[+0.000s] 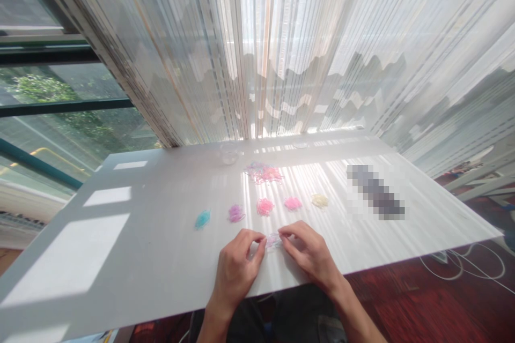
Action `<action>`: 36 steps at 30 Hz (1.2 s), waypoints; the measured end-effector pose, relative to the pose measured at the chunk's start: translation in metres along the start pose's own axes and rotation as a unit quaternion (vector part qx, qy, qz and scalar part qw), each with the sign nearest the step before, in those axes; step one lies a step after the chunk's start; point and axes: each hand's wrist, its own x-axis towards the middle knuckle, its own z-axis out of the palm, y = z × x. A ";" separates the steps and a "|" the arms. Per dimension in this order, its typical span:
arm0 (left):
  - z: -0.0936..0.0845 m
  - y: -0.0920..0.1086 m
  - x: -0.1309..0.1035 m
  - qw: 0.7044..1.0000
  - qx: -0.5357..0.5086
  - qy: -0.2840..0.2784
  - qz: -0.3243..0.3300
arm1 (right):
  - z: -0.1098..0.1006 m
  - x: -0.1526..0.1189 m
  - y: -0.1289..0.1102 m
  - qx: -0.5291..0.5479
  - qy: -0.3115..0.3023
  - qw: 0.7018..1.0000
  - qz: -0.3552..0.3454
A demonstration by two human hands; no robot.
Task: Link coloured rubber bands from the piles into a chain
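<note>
Near the table's front edge, a small pale, see-through clump of what look like thin rubber bands (273, 241) lies between my two hands. My left hand (240, 260) pinches its left side with thumb and forefinger. From the right, my right hand (309, 251) has thumb and forefinger closed at its other side. Beyond the hands runs a row of small band piles: a turquoise pile (203, 219), a purple pile (236, 213), a coral-red pile (265, 207), a pink pile (293, 203) and a pale yellow pile (320, 201). Behind them is a larger mixed-colour pile (264, 172).
A clear round container (229, 154) stands at the back of the white table (153, 257), and a clear flat disc (300, 145) lies farther right. A dark blurred-out object (376, 193) is on the right. Striped curtains (281, 53) hang behind the table.
</note>
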 end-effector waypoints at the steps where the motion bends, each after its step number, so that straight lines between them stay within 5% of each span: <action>1: 0.000 0.000 0.000 1.000 0.000 0.005 -0.005 | 0.001 0.000 0.000 0.000 0.008 1.000 0.011; 19: -0.001 0.002 0.001 1.000 0.017 0.007 -0.007 | 0.001 0.001 0.001 0.006 0.023 0.998 0.063; 36: 0.000 -0.002 -0.002 0.998 -0.037 0.009 0.041 | -0.001 0.001 0.003 0.023 -0.050 0.998 -0.034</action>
